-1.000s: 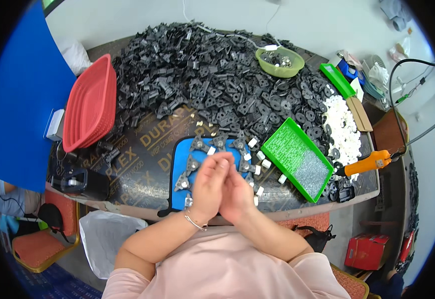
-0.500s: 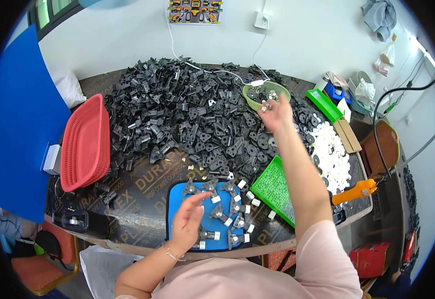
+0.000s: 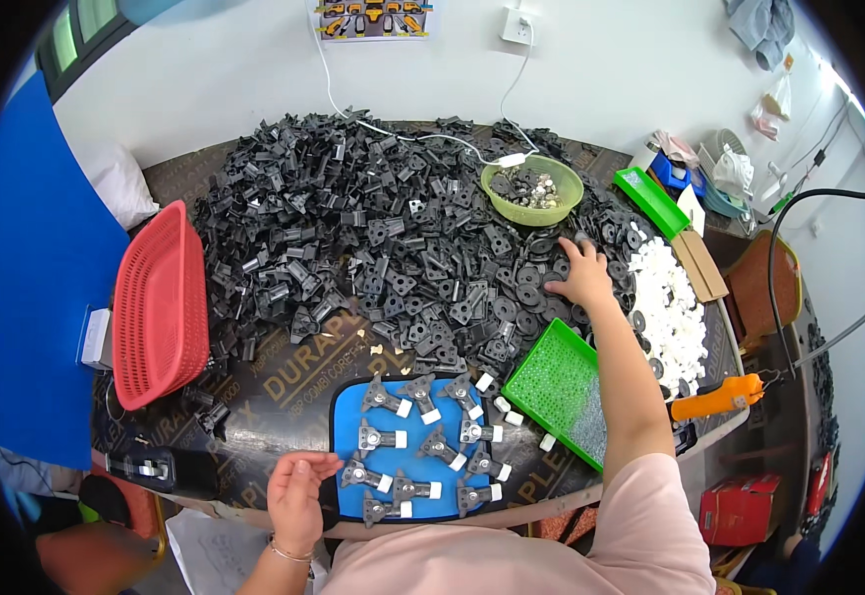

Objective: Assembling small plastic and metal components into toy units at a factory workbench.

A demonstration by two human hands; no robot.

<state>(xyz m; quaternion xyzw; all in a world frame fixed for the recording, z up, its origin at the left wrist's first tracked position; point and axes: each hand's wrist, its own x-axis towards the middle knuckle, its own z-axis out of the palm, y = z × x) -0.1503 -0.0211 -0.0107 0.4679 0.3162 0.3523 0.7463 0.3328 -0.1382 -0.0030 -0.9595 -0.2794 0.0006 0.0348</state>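
The black discs (image 3: 528, 278) lie loose at the right side of the heap, just below the pale green bowl (image 3: 533, 217), and our right hand (image 3: 585, 276) is over them with its fingers spread; whether a fingertip touches one, we cannot tell. To handle these well, we should part one disc from its overlapping neighbours, then take it by the rim between thumb and forefinger. Our right forearm crosses the right side of the green tray (image 3: 529, 353), so we do best to keep it high and not sweep the small silvery pieces inside.

Nearer us, the blue mat (image 3: 349, 407) carries dark bracket pieces (image 3: 439, 448) with white ends, spaced out in loose rows. Our left hand (image 3: 295, 496) is just beside the mat's left edge, its fingers close together; we cannot tell if they hold anything. Keeping that hand off the rows leaves them undisturbed.

Farther out, white pieces (image 3: 665, 317) lie right of the discs, near the orange power tool (image 3: 718, 398), and red baskets (image 3: 160, 307) stand at the far left
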